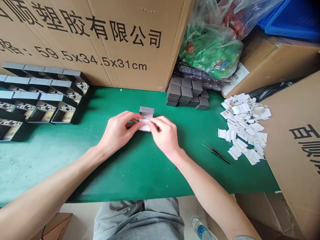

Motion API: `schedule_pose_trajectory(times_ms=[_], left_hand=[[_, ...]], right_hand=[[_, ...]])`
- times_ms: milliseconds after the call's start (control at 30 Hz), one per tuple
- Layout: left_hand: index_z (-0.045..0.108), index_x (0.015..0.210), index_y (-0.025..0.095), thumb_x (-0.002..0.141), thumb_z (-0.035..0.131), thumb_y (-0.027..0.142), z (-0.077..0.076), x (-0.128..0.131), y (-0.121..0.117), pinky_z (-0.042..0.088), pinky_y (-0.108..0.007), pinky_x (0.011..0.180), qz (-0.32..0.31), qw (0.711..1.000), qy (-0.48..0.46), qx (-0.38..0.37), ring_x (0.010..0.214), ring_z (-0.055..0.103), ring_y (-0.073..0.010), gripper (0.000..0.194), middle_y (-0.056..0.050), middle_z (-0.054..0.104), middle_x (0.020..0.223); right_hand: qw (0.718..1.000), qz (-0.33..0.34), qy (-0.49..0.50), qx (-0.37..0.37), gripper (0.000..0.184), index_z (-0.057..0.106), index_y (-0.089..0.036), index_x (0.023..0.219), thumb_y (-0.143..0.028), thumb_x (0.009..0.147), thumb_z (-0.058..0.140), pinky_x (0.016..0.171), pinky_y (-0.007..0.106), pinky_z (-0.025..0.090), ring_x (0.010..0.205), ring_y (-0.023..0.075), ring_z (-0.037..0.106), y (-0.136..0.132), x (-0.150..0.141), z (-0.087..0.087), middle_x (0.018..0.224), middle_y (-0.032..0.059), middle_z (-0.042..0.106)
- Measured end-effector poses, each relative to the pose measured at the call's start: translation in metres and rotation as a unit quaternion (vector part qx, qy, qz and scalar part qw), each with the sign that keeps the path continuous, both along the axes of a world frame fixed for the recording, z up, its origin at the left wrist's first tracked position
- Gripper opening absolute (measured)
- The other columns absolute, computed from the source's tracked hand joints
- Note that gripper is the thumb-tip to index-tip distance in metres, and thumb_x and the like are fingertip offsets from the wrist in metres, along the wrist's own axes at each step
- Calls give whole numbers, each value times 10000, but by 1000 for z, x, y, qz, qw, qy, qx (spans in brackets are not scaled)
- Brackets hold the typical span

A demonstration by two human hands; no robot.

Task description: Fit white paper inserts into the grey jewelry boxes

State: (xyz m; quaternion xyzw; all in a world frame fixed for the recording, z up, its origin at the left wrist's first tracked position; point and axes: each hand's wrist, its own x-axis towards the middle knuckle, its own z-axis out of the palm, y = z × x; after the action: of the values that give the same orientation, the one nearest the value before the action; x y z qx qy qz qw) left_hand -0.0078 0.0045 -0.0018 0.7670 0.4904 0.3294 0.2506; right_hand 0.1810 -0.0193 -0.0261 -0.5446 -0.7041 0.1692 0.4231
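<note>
A small dark grey box (147,110) lies on the green table with its hinged lid raised. Over its front part is a white paper slip (144,124). My left hand (119,130) pinches the slip's left side between thumb and fingers. From the other side, my right hand (165,135) is closed on the slip's right end. My fingertips partly cover the slip and the box's inside. Whether the slip sits inside the box or just above it, I cannot tell.
Several closed grey boxes (186,91) are stacked behind, to the right. Tweezers (217,153) lie right of my hands, near a heap of white slips (246,123). Open black boxes (45,103) stand in rows at left. Large cartons (100,40) wall the back and right.
</note>
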Motion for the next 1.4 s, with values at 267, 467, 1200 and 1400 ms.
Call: schedule_pose_trajectory(times_ms=[267,467,1200,1400], left_hand=[[796,1006,211,1017,590,409,-5,-1,2,549,-291,765,0,997,49,52,826,703,-188,287,-65,770,1037],[772,974,207,1042,510,333,-8,3,4,554,-296,788,5,993,75,91,838,701,-198,299,-74,732,1005],[640,1221,219,959,644,268,2,-6,15,651,-370,898,-45,983,27,176,1084,719,-233,267,-89,696,1233],[753,1054,266,1050,573,292,12,-17,14,628,-429,799,-100,924,192,314,1097,655,-291,181,-116,664,1276]], right_hand=[[999,-21,29,-26,160,798,-202,982,-237,1006,644,714,268,523,734,156,659,-1,-4,4,898,36,720],[998,-36,24,-38,182,794,-209,1018,-292,1022,632,680,264,497,695,144,625,-3,-6,2,875,23,687],[982,55,-182,-8,275,741,-223,1210,-242,1107,486,686,252,448,801,165,635,-4,3,4,960,48,654],[980,62,-187,-2,299,745,-217,1173,-264,1120,455,672,253,438,807,167,625,-3,2,2,970,54,649]])
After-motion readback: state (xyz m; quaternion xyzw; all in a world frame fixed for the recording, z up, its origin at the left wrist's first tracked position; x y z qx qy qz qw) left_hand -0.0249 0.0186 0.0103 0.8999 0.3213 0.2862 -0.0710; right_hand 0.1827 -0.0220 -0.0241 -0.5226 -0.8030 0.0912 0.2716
